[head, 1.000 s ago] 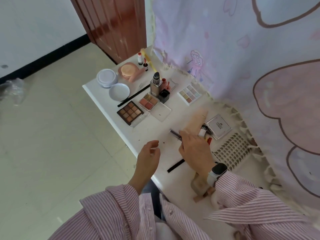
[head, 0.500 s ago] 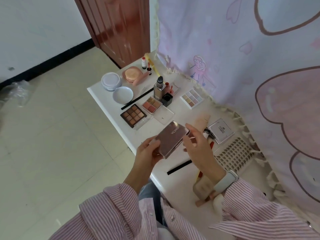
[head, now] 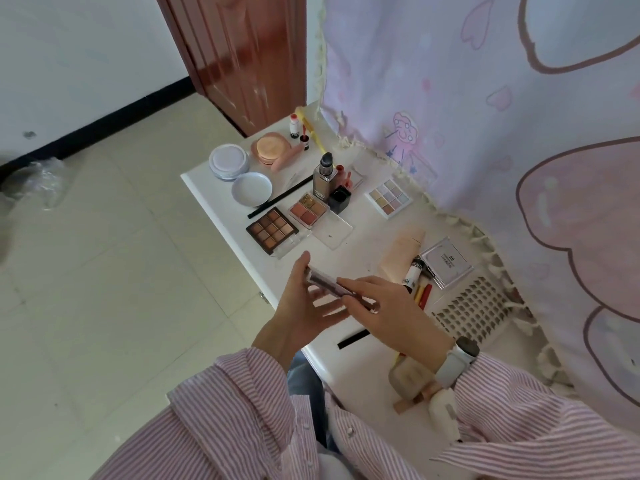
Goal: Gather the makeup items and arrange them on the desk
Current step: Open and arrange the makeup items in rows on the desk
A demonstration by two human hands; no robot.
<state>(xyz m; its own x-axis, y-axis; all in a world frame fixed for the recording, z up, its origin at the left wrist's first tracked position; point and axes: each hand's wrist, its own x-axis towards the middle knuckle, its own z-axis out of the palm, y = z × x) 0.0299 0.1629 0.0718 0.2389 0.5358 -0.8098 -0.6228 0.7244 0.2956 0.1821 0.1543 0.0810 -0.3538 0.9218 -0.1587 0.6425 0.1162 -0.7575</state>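
Observation:
Both hands hold a flat mauve makeup compact edge-on above the front of the white desk. My left hand grips its left end with thumb on top and fingers beneath. My right hand pinches its right half from above. On the desk lie a brown eyeshadow palette, a pink-gold palette, a pastel palette, a foundation bottle, a silver compact and a peach tube.
At the desk's far end stand round white jars, a white dish and a peach powder case. A long black stick lies diagonally. A white perforated basket sits right, against the pink curtain. Tiled floor lies left.
My right hand picked the mauve compact off the desk and both hands took it. It has since turned from showing its flat lid to edge-on.

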